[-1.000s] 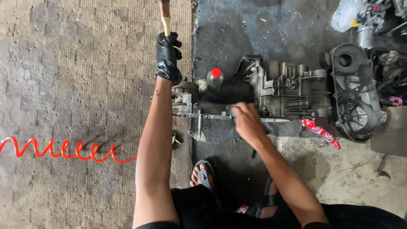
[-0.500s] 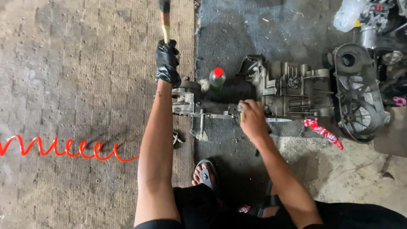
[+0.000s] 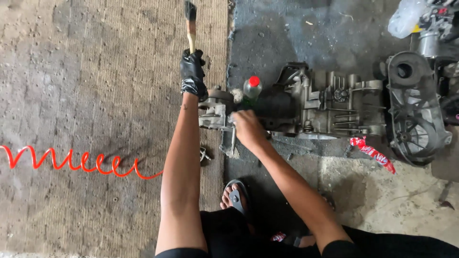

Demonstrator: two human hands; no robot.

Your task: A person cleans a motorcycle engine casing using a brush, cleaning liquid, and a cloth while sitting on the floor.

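My left hand (image 3: 193, 72), in a black glove, grips a paintbrush (image 3: 191, 24) with a pale wooden handle and dark bristles, held away from me above the floor. My bare right hand (image 3: 247, 128) rests on the left end of a grey metal engine case (image 3: 330, 102) lying on the floor, next to its cylinder part (image 3: 216, 110). A green bottle with a red cap (image 3: 251, 88) stands just beyond my right hand, touching the engine. Whether the right hand's fingers close on anything is hidden.
A round grey engine cover (image 3: 413, 110) lies at the right. A red coiled air hose (image 3: 71, 161) runs along the floor at the left. A red wrapper (image 3: 373, 154) lies near the engine. My sandalled foot (image 3: 235, 198) is below the engine. Oily dark floor surrounds the parts.
My right hand has slid left along the engine toward the cylinder end. The left hand keeps the brush raised in about the same place.
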